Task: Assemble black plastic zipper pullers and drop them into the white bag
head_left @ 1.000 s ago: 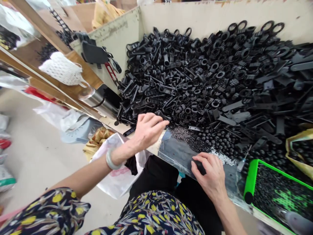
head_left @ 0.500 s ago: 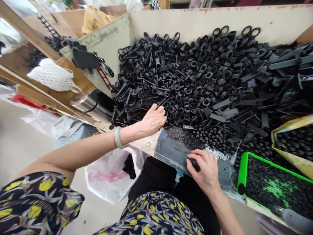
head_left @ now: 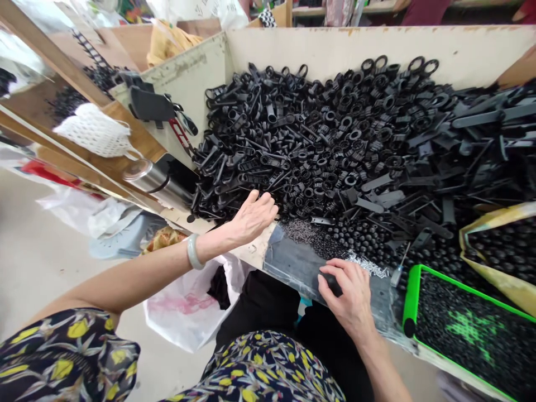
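My left hand (head_left: 256, 215), with a pale bangle (head_left: 194, 251) on the wrist, is at the near edge of a large heap of black plastic parts (head_left: 293, 134). Its fingers curl down, and their tips and anything in them are hidden. My right hand (head_left: 350, 289) is curled round a rounded black piece (head_left: 330, 282) over the dark grey mat (head_left: 293, 262). Just behind the mat lie small dark bits (head_left: 302, 233), silver pins (head_left: 371, 264) and black balls (head_left: 355, 237). A small screwdriver (head_left: 396, 274) rests to the right of the pins.
A green-rimmed tray (head_left: 412, 293) of small black pieces stands at the right, below an open yellow bag (head_left: 494, 262) of black balls. At the left are a steel flask (head_left: 144, 176) and red-handled pliers (head_left: 180, 135). A white bag (head_left: 180, 318) hangs below the bench edge.
The camera view has tilted slightly. My left hand has shifted a little toward the near left along the heap's edge. My right hand keeps hold of the black piece over the mat.
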`<action>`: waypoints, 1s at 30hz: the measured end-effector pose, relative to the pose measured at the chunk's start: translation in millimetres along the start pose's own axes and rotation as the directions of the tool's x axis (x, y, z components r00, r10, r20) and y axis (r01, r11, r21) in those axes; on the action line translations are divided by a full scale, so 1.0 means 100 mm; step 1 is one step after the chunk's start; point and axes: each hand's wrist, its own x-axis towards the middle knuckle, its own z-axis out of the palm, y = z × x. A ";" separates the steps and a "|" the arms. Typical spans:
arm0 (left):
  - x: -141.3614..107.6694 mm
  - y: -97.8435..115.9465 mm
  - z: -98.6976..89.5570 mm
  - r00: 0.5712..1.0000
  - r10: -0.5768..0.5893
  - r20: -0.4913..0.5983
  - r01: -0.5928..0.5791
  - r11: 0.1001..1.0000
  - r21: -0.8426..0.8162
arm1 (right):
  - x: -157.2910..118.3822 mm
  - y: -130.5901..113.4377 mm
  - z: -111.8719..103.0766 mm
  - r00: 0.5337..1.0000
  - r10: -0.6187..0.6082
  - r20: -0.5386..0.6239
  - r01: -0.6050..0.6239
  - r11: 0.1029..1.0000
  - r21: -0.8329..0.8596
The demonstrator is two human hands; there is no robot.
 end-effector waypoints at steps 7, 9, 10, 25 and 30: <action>-0.30 0.23 0.16 0.972 -0.102 -0.211 0.073 0.988 -0.138 | 0.00 0.01 0.00 1.000 0.021 -0.005 -0.021 1.000 0.014; -0.38 0.36 0.24 0.954 -0.156 -0.256 0.097 0.969 -0.227 | 0.00 0.01 -0.01 1.000 0.024 0.000 -0.024 1.000 0.019; -0.40 0.43 0.29 0.942 -0.194 -0.273 0.113 0.952 -0.286 | 0.00 0.01 -0.01 1.000 0.024 0.002 -0.024 1.000 0.018; 0.04 1.03 0.34 0.761 -0.626 0.170 0.186 -0.040 -0.982 | 0.00 -0.03 -0.05 0.989 0.133 -0.067 -0.118 0.975 0.187; -0.07 1.38 0.14 0.624 -0.311 0.717 0.305 -0.748 -0.590 | 0.06 -0.18 -0.11 0.958 0.278 -0.075 -0.224 0.882 0.415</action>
